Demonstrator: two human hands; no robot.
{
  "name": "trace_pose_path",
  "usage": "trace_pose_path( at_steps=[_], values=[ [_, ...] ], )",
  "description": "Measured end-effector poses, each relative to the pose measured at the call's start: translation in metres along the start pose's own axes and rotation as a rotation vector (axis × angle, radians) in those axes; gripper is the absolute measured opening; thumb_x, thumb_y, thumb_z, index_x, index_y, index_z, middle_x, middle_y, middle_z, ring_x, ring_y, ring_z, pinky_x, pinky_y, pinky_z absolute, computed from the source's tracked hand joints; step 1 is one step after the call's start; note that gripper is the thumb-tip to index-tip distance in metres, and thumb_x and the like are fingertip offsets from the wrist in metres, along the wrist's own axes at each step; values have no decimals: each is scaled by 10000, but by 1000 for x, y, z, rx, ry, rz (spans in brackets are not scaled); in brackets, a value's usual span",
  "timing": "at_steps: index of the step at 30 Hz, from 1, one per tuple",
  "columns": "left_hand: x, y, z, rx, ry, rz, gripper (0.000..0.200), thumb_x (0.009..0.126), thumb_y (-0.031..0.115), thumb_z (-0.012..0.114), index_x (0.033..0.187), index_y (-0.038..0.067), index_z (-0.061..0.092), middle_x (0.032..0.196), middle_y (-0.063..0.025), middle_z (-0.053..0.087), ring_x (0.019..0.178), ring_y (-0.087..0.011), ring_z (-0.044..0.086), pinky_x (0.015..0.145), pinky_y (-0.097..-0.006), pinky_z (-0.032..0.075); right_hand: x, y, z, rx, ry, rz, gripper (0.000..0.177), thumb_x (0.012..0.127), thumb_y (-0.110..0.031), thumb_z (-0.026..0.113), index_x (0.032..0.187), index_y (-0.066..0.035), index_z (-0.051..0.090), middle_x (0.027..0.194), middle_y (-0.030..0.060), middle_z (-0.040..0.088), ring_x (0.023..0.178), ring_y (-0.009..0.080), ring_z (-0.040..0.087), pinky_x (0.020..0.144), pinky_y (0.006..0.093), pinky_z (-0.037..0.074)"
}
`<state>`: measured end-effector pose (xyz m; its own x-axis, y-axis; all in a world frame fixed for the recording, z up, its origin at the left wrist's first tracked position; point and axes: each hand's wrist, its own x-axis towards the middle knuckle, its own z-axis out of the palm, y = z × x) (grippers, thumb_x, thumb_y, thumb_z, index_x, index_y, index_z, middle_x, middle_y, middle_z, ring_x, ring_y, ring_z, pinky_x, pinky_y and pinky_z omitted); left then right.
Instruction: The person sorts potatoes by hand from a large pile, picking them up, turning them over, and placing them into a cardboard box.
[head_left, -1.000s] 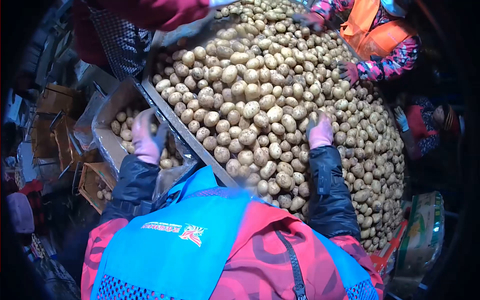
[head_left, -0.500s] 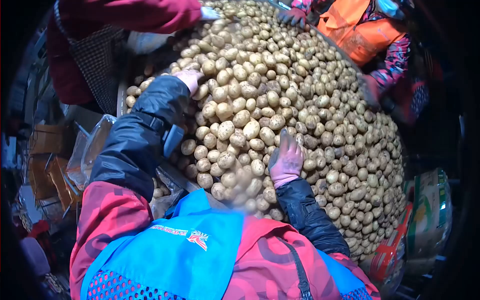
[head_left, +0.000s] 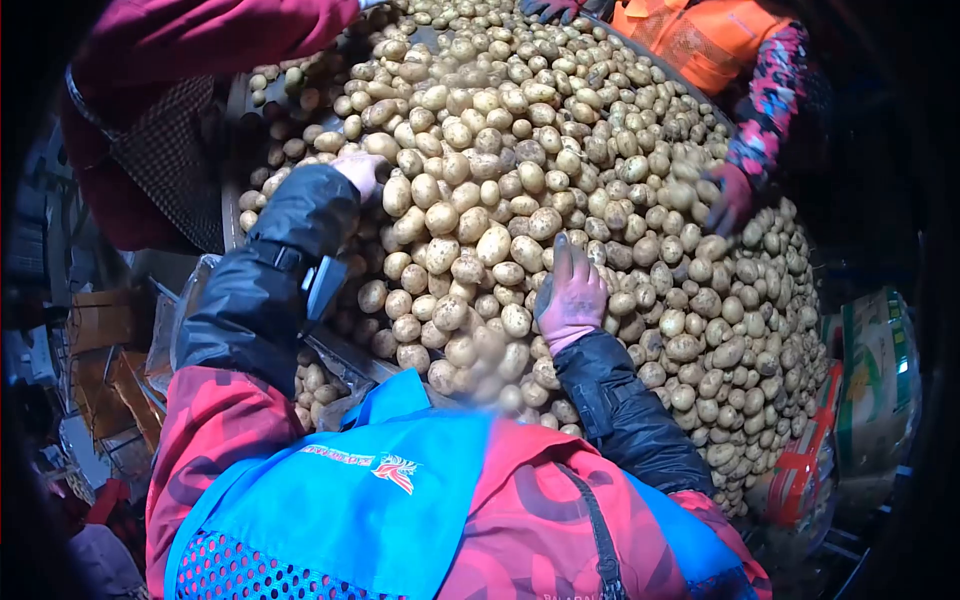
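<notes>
Since a second ago the left hand (head_left: 360, 172) has come off the side box (head_left: 316, 386) and now lies up on the far left flank of the potatoes (head_left: 492, 243), while the right hand (head_left: 570, 295) has hardly moved. The potatoes are heaped high across the surface (head_left: 352, 358), filling it from the near rim to the far end. The left hand, in a pink glove, is mostly hidden behind its dark sleeve (head_left: 268, 285), so I cannot tell whether it grips anything. The right hand rests palm down on the heap with fingers spread wide and straight, holding nothing (potatoes touch it on every side). A co-worker's hand (head_left: 728, 196) presses into the right side of the pile. A printed sack (head_left: 880, 372) stands beyond the right edge.
</notes>
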<state>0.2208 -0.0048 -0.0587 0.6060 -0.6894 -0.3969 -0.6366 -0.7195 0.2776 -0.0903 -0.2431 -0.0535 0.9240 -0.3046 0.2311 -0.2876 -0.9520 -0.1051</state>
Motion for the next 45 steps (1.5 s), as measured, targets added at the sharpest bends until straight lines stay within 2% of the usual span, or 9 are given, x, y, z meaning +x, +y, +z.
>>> trace_pose_path(
  at_steps=[2,4,11,25,27,30,32,37,45],
  values=[
    [-26,27,12,24,402,-244,559,780,149,670,1333,156,590,1288,-155,620,1231,-351,564,1048,-451,434,0,1,-2,15,-15,10,703,792,-230,611,1455,-78,436,1317,164,541,1116,357,577,936,482,457],
    [-46,49,32,-15,960,47,561,716,164,687,1270,204,614,1249,-100,605,1209,-311,539,1045,-495,395,0,2,-2,49,5,10,673,804,-246,611,1440,-91,458,1299,166,557,1103,349,587,939,482,456],
    [-53,157,45,43,413,331,505,922,449,606,1362,207,557,1405,-88,525,1410,-298,385,1138,-725,170,-1,22,-2,375,79,-32,537,859,-207,632,1375,-88,546,1235,200,594,1098,390,603,935,487,495],
    [49,0,-15,189,631,-27,414,959,376,584,1283,121,621,1349,-183,566,1237,-386,540,1023,-488,448,6,36,-11,-33,77,65,492,776,-182,592,1267,-154,614,1208,123,579,1126,308,546,1003,469,384],
    [34,13,-17,166,832,143,389,937,335,625,1257,114,629,1264,-185,605,1185,-383,564,975,-487,468,5,36,-6,3,69,100,504,784,-203,597,1288,-197,605,1234,99,562,1139,299,534,1041,467,352],
    [23,70,-9,174,511,468,393,855,129,603,1246,140,634,1178,-134,648,1166,-347,576,1009,-496,430,8,29,-16,48,-14,151,485,838,-212,568,1320,-177,603,1304,104,579,1205,327,517,1081,473,329],
    [22,104,-2,77,262,256,497,847,123,539,1344,133,565,1280,-147,596,1255,-337,522,1091,-569,315,8,30,-15,80,8,135,494,834,-211,572,1326,-176,604,1301,104,577,1210,329,511,1080,476,330],
    [38,132,-22,119,59,82,367,890,168,543,1249,148,618,1166,-144,667,1171,-340,597,1027,-561,393,9,27,-15,41,150,85,431,815,-183,589,1244,-184,630,1182,64,587,1076,293,561,1005,463,373],
    [9,144,11,-22,361,190,412,817,301,751,1167,108,651,1062,-132,688,1181,-327,564,1099,-639,284,5,30,-10,68,99,111,481,821,-205,586,1301,-179,607,1227,86,583,1158,312,536,1027,471,376]
  ],
)
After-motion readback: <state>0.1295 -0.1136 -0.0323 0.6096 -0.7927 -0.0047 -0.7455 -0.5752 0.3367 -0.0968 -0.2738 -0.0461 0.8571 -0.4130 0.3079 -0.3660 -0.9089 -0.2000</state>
